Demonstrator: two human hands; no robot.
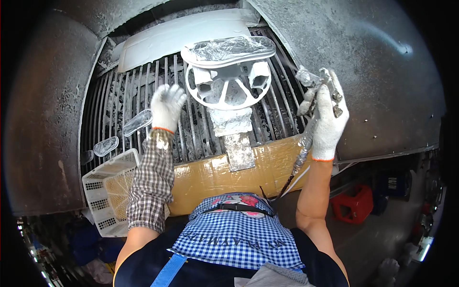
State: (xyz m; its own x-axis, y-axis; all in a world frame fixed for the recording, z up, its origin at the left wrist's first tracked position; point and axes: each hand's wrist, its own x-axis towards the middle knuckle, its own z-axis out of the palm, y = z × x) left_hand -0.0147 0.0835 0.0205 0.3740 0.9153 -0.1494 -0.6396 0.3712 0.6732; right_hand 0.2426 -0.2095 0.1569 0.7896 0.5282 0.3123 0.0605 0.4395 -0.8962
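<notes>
My right hand (330, 112), in a white knitted glove, is wrapped round a grey-smeared spray gun (307, 77). A hose wrapped in film (301, 155) hangs down from the gun. My left hand (168, 106), gloved the same way, hovers over the metal bars with fingers loosely bent and nothing visible in them. Right of it stands a white-coated spoked wheel stand (228, 98). On top of the stand lies a long oval piece (229, 50) with a white rim and clear, wrinkled film across its face. The gun is to the right of the stand, apart from it.
Small clear oval pieces (137, 122) lie on the bar grate (191, 136) beside my left wrist. A white plastic basket (111, 184) stands near my left forearm. Yellow-brown taped cardboard (201, 184) edges the front. Metal walls (377, 81) flank both sides. A red stool (354, 204) stands lower right.
</notes>
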